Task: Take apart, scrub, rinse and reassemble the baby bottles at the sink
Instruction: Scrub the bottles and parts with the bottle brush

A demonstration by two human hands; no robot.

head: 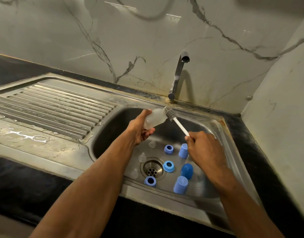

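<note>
Left hand (140, 129) wraps my fingers and thumb round the base of the clear baby bottle (154, 119), held tilted over the sink basin (214, 145), mouth pointing up and right. Right hand (201, 148) grips the white handle of the bottle brush (175, 120), its grey bristle head touching the bottle's mouth end, seemingly outside it.

I judge the bottle light, thin plastic, stiff enough to hold its shape but likely slick if wet, so the wide base is the surest place to hold it. The brush handle looks slim and may flex.

Down in the basin, round the drain (152, 169), lie three blue collar rings (168, 166), three blue caps (181, 185) and three clear teats (152, 143), all loose. I cannot tell whether anything is inside the bottle. No water runs from the tap (179, 73).
</note>
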